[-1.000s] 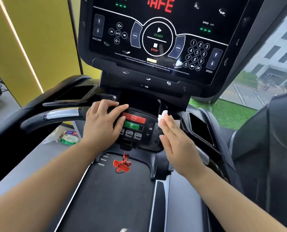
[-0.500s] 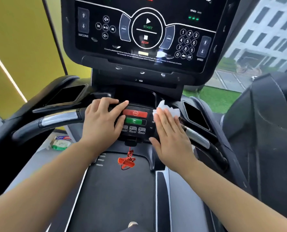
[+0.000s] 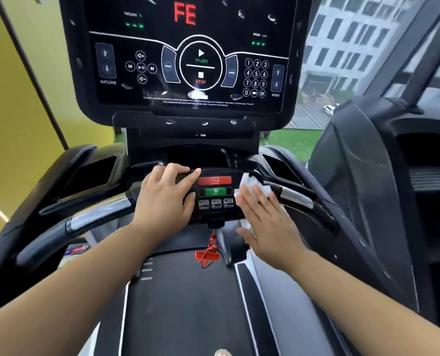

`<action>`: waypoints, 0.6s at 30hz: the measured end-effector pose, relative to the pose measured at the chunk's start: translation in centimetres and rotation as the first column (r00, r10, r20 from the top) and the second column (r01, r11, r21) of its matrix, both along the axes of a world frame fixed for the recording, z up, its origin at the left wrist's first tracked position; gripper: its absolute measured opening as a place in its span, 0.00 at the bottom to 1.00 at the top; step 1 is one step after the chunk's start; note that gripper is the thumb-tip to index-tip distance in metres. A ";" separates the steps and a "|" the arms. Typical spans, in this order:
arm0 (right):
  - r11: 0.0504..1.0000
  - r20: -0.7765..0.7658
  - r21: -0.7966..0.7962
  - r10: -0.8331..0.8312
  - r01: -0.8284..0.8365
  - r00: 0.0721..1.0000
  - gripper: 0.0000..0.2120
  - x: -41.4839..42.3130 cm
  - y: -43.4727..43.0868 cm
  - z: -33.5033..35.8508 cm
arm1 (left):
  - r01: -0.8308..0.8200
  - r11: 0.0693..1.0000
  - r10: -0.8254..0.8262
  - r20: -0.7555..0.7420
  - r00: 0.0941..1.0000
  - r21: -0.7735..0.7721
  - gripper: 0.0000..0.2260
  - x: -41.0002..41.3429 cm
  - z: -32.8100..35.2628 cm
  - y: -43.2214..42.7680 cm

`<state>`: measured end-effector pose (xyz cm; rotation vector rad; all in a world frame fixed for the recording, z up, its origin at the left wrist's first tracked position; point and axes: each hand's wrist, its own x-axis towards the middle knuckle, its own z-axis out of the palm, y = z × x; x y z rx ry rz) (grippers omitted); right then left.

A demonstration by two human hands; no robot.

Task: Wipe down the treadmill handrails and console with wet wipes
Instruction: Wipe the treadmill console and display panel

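One wet wipe [image 3: 254, 186] working the control panel [image 3: 215, 191].
Right hand [image 3: 267, 222] presses it, fingers flat; left hand [image 3: 166, 199] grips panel (bracing); right handrail [image 3: 296, 199] likely next.

Two arms showed, both bare from wrist to the frame's edge: the left arm [image 3: 72, 278] and the right arm [image 3: 368, 299], smooth and widening toward the elbow. The left hand [image 3: 163, 199] and right hand [image 3: 267, 227] were bare as well, with slim fingers; the nails were too blurred to tell. A small pale rounded shape [image 3: 222, 352] showed at the bottom edge, too little to identify
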<state>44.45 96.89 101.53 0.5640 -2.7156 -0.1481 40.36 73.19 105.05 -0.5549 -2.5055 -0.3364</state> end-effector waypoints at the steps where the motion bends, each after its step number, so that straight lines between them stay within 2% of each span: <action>1: 1.000 -0.013 0.003 -0.031 0.031 0.999 0.33 -0.5 0.1 0.6 | 0.011 1.000 -0.011 0.005 1.000 -0.007 0.23 -0.1 0.2 -0.2; 4: 0.986 0.014 -0.089 -0.142 0.142 0.990 0.35 -2.0 -1.0 1.8 | 0.032 0.999 -0.031 0.020 0.999 -0.023 0.23 -0.2 0.4 -0.4; 6: 0.978 0.058 -0.151 -0.135 0.142 0.989 0.35 -1.6 -2.2 1.0 | 0.034 0.999 -0.034 0.021 0.999 -0.022 0.23 -0.1 0.3 -0.4; 8: 0.990 0.061 -0.118 -0.068 0.075 0.996 0.33 -0.4 -2.4 -0.2 | 0.029 0.999 -0.029 0.021 0.999 -0.013 0.23 -0.1 0.2 -0.4; 10: 1.000 0.053 -0.021 -0.011 0.012 0.999 0.31 0.0 -1.3 -0.5 | 0.035 0.999 -0.035 0.030 0.999 -0.002 0.22 -0.2 0.1 -0.5; 12: 0.999 0.022 0.033 -0.039 0.038 0.999 0.31 -0.9 -0.2 0.3 | 0.052 0.998 -0.053 0.042 0.998 0.021 0.22 -0.4 0.1 -0.8; 15: 0.984 0.031 -0.085 -0.156 0.158 0.987 0.34 -2.0 -1.0 1.2 | 0.083 0.994 -0.088 0.067 0.994 0.075 0.22 -0.6 0.2 -1.2; 18: 0.978 0.033 -0.169 -0.117 0.121 0.993 0.35 -1.2 -3.5 0.0 | 0.080 0.993 -0.087 0.079 0.993 0.087 0.22 -0.4 0.2 -1.3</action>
